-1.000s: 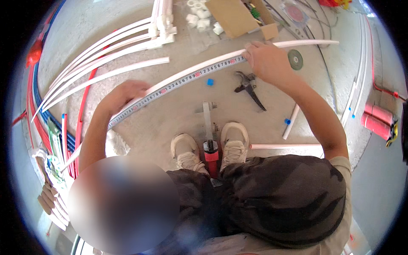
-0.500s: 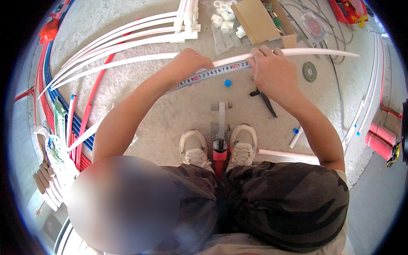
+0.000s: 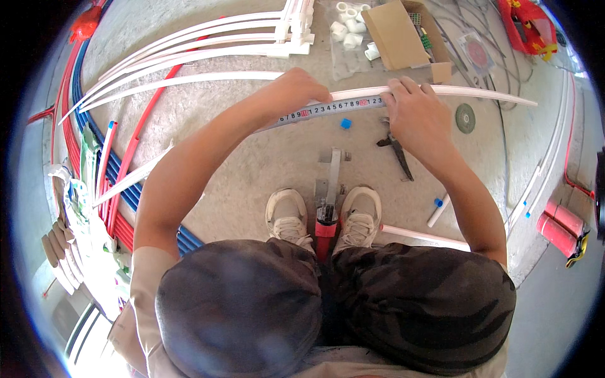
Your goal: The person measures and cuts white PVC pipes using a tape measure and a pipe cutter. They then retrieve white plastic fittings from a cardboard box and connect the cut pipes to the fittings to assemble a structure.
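A long white pipe (image 3: 466, 91) runs left to right across the floor in front of me, with a metal tape measure blade (image 3: 340, 106) stretched along its near side. My left hand (image 3: 301, 93) is closed over both, fingertips pressed together at the pipe. Further right, my right hand (image 3: 419, 113) grips the pipe and the blade, thumb near the blade's visible end. Just below the blade lies a small blue cap (image 3: 345, 124). A black hand tool (image 3: 397, 154) rests on the floor below my right hand.
Between my shoes stands a red-handled tool (image 3: 326, 227). Joined white pipes (image 3: 252, 38), loose white fittings (image 3: 350, 31) and a cardboard box (image 3: 397, 38) lie beyond my hands. A grinding disc (image 3: 465, 118) is at right; red and blue pipes (image 3: 120, 183) run along the left.
The scene has shifted slightly right and mostly down in the picture. Both hands keep their hold on the pipe and tape measure, about the same distance apart.
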`<action>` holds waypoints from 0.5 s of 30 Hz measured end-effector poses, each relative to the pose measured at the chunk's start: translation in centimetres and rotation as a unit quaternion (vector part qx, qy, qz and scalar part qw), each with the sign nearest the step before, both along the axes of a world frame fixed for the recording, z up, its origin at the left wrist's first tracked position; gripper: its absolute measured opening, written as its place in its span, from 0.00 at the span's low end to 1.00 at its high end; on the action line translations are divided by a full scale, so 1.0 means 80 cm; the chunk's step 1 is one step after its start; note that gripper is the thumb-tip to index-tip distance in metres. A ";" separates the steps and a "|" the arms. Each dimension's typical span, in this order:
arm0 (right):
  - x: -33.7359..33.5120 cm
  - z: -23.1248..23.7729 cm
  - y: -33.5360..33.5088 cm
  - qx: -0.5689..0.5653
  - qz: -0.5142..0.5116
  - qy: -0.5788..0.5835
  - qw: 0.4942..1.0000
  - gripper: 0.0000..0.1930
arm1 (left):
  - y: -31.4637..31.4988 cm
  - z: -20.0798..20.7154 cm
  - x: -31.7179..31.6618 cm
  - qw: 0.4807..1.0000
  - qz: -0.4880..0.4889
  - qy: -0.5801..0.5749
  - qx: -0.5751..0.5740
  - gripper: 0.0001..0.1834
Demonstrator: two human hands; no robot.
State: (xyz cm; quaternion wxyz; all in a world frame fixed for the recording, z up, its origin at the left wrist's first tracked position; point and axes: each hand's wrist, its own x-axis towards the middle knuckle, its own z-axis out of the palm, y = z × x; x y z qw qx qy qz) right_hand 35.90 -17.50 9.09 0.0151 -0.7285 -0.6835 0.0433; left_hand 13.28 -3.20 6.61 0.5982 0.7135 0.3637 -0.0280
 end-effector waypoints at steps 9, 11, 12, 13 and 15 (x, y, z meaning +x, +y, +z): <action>0.005 -0.003 -0.009 -0.017 -0.031 0.034 0.999 0.19 | -0.003 0.002 0.017 0.992 -0.036 0.048 0.111 0.22; 0.004 0.007 -0.016 0.006 -0.028 0.141 0.990 0.22 | -0.008 0.001 0.021 0.982 -0.019 0.099 0.162 0.22; 0.001 0.014 -0.020 0.018 -0.028 0.193 0.981 0.24 | -0.007 0.002 0.021 0.969 -0.020 0.088 0.231 0.20; -0.004 0.021 -0.023 -0.033 -0.044 0.204 0.977 0.25 | -0.005 0.003 0.020 0.951 -0.020 0.076 0.299 0.19; -0.014 0.035 -0.027 -0.133 -0.076 0.224 0.962 0.28 | 0.010 0.007 0.019 0.918 -0.035 0.061 0.390 0.19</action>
